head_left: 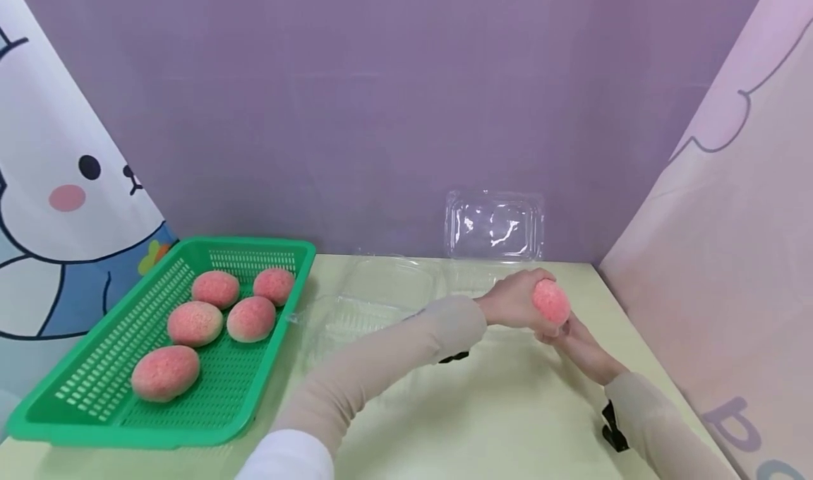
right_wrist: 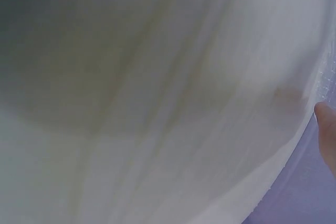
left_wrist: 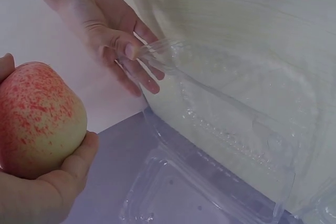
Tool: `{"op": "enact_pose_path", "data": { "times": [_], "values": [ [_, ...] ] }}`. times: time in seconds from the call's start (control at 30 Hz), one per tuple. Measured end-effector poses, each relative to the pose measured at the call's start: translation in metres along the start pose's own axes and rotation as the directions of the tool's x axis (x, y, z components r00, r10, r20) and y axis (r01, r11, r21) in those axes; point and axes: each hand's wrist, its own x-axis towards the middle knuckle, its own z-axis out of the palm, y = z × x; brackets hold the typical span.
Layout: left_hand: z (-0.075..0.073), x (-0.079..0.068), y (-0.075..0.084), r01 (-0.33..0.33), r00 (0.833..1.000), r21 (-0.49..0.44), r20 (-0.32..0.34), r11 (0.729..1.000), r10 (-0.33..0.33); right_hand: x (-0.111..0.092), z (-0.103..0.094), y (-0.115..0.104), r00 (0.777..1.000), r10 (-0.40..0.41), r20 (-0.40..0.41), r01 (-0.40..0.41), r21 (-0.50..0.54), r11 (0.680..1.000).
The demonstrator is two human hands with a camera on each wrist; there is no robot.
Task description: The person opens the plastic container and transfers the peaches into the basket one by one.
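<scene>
My left hand (head_left: 516,301) grips a pink and cream peach (head_left: 551,302), holding it above the right part of the table. In the left wrist view the fingers curl round the peach (left_wrist: 41,121) from below and the side. My right hand (head_left: 583,350) pinches the corner of a clear plastic clamshell box (left_wrist: 226,124) between thumb and fingers. The raised lid (head_left: 494,227) of that box stands up against the back wall. Both arms partly cover the box's base in the head view. Only a fingertip of the right hand (right_wrist: 327,135) shows in the right wrist view.
A green plastic basket (head_left: 250,409) on the left contains several more peaches (head_left: 195,323). Another clear plastic box (head_left: 381,282) lies open in the middle, partly behind the left sleeve. A purple wall (head_left: 394,113) closes off the back, with printed side panels (head_left: 737,268).
</scene>
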Motion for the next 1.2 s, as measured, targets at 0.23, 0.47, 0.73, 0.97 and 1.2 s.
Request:
{"op": "enact_pose_path", "data": {
  "times": [0.23,0.47,0.73,0.97,1.2],
  "values": [
    [-0.011,-0.007,0.009,0.023,1.000,0.013,0.006,1.000,-0.023,0.002,0.000,0.000,0.999,0.044,-0.016,-0.045,-0.012,0.999],
    [-0.019,-0.015,0.015,0.004,1.000,0.032,0.004,0.999,-0.004,0.003,0.000,0.000,0.999,0.046,-0.015,-0.046,-0.011,0.999],
    [-0.030,-0.030,0.027,0.005,0.999,0.055,0.040,0.998,-0.007,0.003,-0.002,0.002,1.000,-0.023,0.007,0.023,0.004,1.000],
    [-0.046,-0.052,0.029,-0.001,0.998,0.083,0.058,0.997,-0.003,0.005,-0.003,-0.002,0.995,0.103,-0.007,-0.102,0.086,0.991],
    [-0.067,-0.078,0.019,0.025,0.998,0.140,0.045,0.990,-0.032,0.004,-0.002,-0.003,0.995,0.102,0.002,-0.102,0.063,0.993]
  ]
}}
